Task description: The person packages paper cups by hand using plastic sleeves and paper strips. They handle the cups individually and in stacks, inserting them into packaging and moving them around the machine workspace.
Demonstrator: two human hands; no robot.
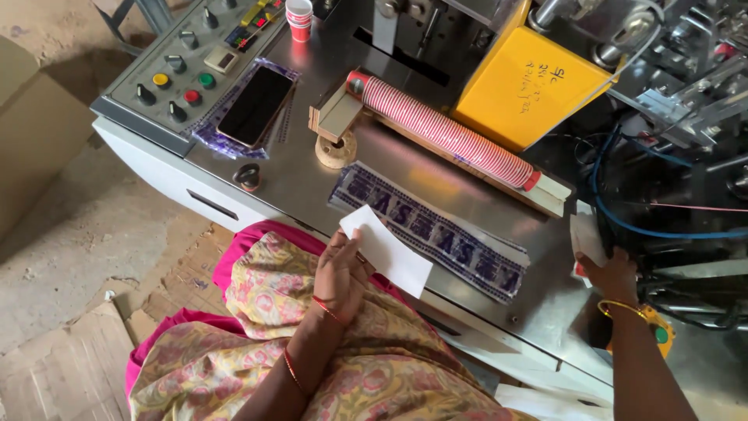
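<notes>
At the near edge of the steel table [312,175], the left hand [340,273] pinches a white sheet [387,251] by its lower corner, fingers closed on it, the sheet slanting up and to the right over the table's edge and the person's lap. Just beyond the sheet lies a long printed sleeve [436,230], blue and white, flat on the steel and running diagonally. The right hand [610,274] is out at the right end of the table, curled around a stack of white blanks [586,236] that stands against the dark machine [686,156]; how tightly it grips them cannot be told. Behind the sleeve a long row of nested red-striped cups [448,131] lies on its side in a wooden trough [545,191], below a yellow housing [526,86]. Near the row's left end stands a round wooden base [336,148]. Farther left a phone [255,105] rests face up beside the control panel [175,66] with its coloured buttons, and a small stack of cups [299,19] stands upright at the far edge. Cardboard [70,366] lies on the floor to the left.
</notes>
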